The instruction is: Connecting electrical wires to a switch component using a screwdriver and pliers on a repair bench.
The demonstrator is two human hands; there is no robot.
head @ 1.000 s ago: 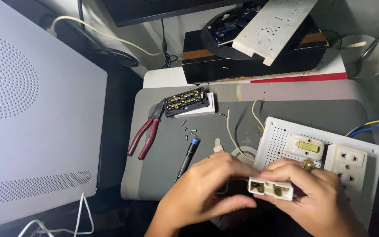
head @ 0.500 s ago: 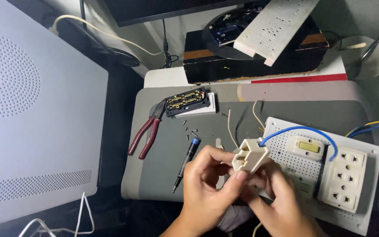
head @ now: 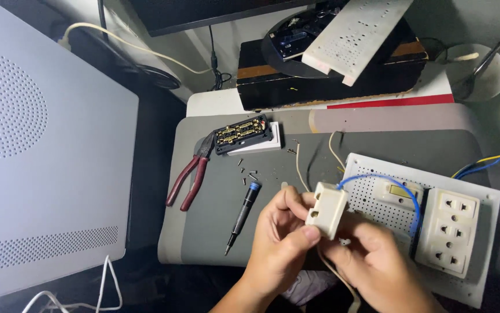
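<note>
Both hands (head: 285,243) (head: 377,261) raised together, fingers curled, pinching.

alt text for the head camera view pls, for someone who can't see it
Two hands, left hand and right hand, hold a small cream socket block with a blue wire over a white perforated board. Red-handled pliers and a screwdriver lie on the grey mat.

Grey mat (head: 377,145) carries pliers (head: 191,175), screwdriver (head: 242,214), perforated board (head: 371,200).

socket block (head: 326,210): matt cream plastic | pliers (head: 191,178): red rubbery grips | mat (head: 215,226): smooth grey
</note>
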